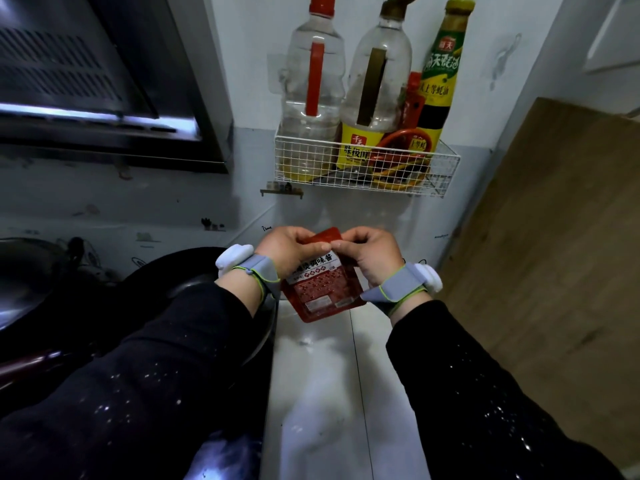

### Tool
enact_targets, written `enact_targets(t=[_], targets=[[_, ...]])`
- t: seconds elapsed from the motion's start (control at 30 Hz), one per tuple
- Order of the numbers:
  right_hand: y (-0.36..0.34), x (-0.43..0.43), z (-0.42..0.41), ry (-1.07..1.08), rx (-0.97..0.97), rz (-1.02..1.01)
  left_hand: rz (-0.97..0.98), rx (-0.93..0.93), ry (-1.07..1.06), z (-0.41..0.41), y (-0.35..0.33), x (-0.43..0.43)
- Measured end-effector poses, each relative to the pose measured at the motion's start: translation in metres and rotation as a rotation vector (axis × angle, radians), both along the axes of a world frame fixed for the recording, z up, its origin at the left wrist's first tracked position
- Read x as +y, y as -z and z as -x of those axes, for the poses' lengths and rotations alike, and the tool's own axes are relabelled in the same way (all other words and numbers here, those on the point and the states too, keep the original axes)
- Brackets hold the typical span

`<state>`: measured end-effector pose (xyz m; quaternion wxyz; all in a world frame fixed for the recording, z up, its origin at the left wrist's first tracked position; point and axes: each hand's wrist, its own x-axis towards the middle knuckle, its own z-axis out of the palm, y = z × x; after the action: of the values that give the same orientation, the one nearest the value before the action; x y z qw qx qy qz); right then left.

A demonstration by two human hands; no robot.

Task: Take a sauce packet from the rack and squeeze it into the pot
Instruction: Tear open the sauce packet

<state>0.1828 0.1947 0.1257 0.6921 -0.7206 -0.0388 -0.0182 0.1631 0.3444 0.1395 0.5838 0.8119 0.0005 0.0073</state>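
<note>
- I hold a red sauce packet between my two hands, in front of my chest and above the pale bench.
- My left hand grips the packet's upper left part, fingers curled over its top edge and thumb pressed on its printed face.
- My right hand grips the upper right part in the same way; the two thumbs nearly meet at the middle of the top edge.
- The packet hangs down from my hands, tilted a little, its lower corner pointing toward me. Its face shows white and black print.
- Each wrist wears a grey strap with a white device, and both arms are in dark sleeves.
- The dark pot sits just to the left of my left hand, its rim close beneath that wrist; the packet is beside it, not over it.
- The white wire rack hangs on the wall above and beyond my hands, well apart from them. It holds two clear bottles, a dark sauce bottle with a yellow cap, and some red packaging.
</note>
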Motion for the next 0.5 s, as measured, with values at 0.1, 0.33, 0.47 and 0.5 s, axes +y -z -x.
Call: enact_targets(t=[0.1, 0.33, 0.47, 0.5], targets=[[0.0, 0.0, 0.001, 0.002, -0.029, 0.018, -0.081, -0.005, 0.032, 0.0, -0.002, 0.001], [-0.003, -0.006, 0.005, -0.146, 0.03, -0.017, -0.203, -0.111, 0.049, 0.004, -0.009, 0.001], [-0.003, -0.007, 0.007, -0.114, 0.046, 0.001, -0.105, -0.149, 0.046, 0.004, -0.01, -0.003], [-0.003, -0.007, 0.008, -0.105, 0.047, 0.006, -0.09, -0.143, 0.043, 0.005, -0.011, -0.003]])
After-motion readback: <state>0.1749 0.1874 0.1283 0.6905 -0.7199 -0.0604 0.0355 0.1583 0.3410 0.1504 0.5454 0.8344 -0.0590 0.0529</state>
